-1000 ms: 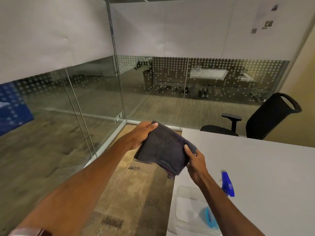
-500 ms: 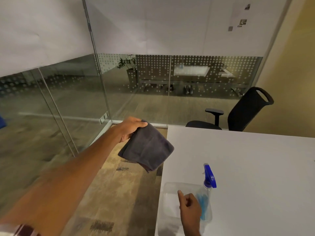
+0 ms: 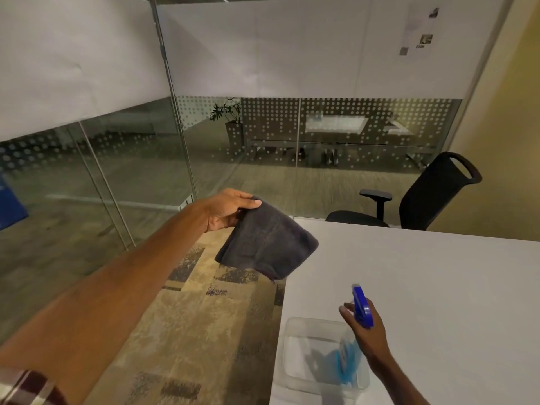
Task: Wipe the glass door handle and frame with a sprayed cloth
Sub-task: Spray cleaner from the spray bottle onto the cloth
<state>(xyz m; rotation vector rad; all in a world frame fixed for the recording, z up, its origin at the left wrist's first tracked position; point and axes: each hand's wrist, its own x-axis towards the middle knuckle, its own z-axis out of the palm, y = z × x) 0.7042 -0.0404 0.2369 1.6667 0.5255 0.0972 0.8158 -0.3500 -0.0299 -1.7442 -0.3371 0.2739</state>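
My left hand (image 3: 226, 210) pinches the top corner of a folded dark grey cloth (image 3: 267, 248), which hangs in the air over the carpet beside the table's left edge. My right hand (image 3: 365, 325) is closed around the neck of a spray bottle (image 3: 361, 306) with a blue trigger head and pale blue liquid, held just above a clear plastic tray (image 3: 298, 355). The glass walls (image 3: 140, 171) with thin metal frame posts (image 3: 178, 112) stand to the left and ahead. I see no door handle.
A white table (image 3: 438, 302) fills the lower right. A black office chair (image 3: 423, 197) stands at its far side near a yellow wall. Patterned carpet (image 3: 190, 317) covers the floor between table and glass. A potted plant sits beyond the glass.
My right hand let go of the cloth, dropped to the table and took hold of the spray bottle. The left hand now holds the cloth alone. The view swung slightly.
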